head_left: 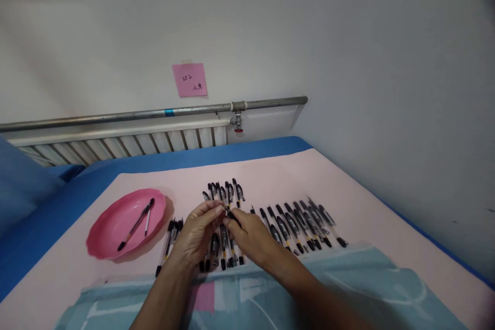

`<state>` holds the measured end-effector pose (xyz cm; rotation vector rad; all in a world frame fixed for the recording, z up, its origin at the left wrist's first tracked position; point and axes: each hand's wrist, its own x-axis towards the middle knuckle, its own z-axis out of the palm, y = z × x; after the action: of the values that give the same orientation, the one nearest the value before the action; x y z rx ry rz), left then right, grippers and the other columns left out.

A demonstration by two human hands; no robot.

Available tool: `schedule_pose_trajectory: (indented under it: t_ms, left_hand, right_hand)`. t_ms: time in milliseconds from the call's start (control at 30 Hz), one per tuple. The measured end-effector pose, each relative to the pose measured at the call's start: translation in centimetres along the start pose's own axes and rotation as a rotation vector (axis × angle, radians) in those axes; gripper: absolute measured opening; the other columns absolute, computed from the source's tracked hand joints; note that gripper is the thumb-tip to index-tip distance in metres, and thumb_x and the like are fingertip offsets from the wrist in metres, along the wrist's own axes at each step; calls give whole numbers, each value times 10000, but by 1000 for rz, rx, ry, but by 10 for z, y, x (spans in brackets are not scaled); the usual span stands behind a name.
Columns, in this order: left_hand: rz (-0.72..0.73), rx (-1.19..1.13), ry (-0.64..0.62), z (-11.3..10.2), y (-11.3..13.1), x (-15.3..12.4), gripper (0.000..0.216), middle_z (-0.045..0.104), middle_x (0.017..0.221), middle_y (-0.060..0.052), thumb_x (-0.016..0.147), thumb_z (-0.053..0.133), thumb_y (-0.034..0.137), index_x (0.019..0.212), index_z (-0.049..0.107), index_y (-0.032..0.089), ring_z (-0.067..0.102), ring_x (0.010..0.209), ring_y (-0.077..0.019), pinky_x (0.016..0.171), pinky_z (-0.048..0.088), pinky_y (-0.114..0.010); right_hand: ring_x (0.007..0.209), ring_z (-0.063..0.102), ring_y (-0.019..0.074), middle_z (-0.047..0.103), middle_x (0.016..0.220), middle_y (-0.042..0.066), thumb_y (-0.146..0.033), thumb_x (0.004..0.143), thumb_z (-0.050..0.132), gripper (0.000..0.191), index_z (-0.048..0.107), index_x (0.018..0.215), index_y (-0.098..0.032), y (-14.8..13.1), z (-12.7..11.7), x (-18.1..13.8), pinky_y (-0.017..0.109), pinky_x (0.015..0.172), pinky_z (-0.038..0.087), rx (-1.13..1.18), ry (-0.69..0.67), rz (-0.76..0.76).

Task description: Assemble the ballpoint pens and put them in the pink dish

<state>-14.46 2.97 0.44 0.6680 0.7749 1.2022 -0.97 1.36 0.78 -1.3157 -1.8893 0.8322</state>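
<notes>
Together, the left hand (199, 232) and right hand (251, 234) meet fingertip to fingertip, both pinched closed on a dark pen (231, 214) held just above the pink sheet (348, 191). Under and around them lies a row of pens (301, 221), partly hidden by the hands. A pink dish (104, 240) to the left holds two more pieces. A cloth (348, 289) covers the near edge. Behind stand a pipe (116, 115), a radiator (116, 144) and a pink note (189, 80).
</notes>
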Motion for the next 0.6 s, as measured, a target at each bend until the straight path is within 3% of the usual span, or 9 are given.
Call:
schedule_pose_trajectory:
  t_ms: [233,467,600]
  left_hand:
    - [17,-70,39,1,0,0,168,626,694,6,593,730,144,746,662,130,565,644,-71,654,442,-182]
    - [21,63,33,4,-2,-2,165,626,696,0,588,731,157,728,653,117,537,612,-58,602,411,-155]
    - [26,104,57,3,-2,-3,171,620,677,8,587,733,183,724,645,127,527,602,-58,608,402,-163]
  right_hand:
    - [579,464,107,573,669,7,-248,835,411,181,541,740,-165,-1,-1,-1,206,543,299,-53,-15,-2]
    - [659,513,125,609,766,27,-238,827,410,180,569,886,-175,-1,-1,-2,214,590,334,20,-14,0]
    - [583,469,106,561,690,-13,-188,734,495,206,547,932,-182,-2,-1,-1,204,538,320,80,45,111]
